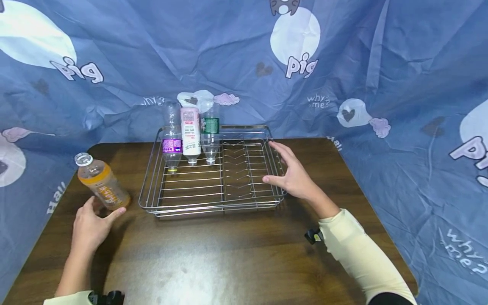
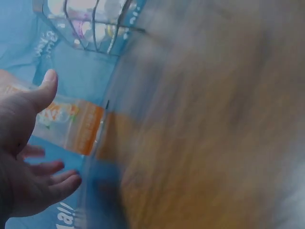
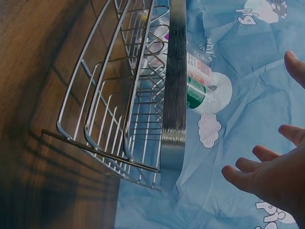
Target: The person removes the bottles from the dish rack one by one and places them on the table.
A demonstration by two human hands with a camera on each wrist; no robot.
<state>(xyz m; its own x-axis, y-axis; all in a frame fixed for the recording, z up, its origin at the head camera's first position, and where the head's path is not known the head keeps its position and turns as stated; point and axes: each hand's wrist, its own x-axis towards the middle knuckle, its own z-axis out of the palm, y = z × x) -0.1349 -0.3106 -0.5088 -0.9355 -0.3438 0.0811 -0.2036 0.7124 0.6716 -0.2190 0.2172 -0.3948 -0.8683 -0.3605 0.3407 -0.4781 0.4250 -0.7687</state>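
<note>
An orange-labelled bottle (image 1: 104, 184) with a pale cap stands on the table at the left. My left hand (image 1: 89, 222) is close in front of its base, thumb and fingers spread; in the left wrist view the hand (image 2: 28, 148) grips nothing. At the right end of the wire dish rack (image 1: 190, 207), my right hand (image 1: 293, 176) hovers with fingers extended and thumb apart, and it looks clear of the metal in the right wrist view. Three bottles lean neck-down along the rack's back left: one purple-labelled (image 1: 172, 146), one pink and white (image 1: 190, 131), one green-labelled (image 1: 210, 126).
The brown wooden table (image 1: 228, 254) extends in front of the rack and to both sides. Blue printed cloth (image 1: 236, 55) hangs behind and around it. Wire dividers (image 1: 236, 169) stand in the rack's right half.
</note>
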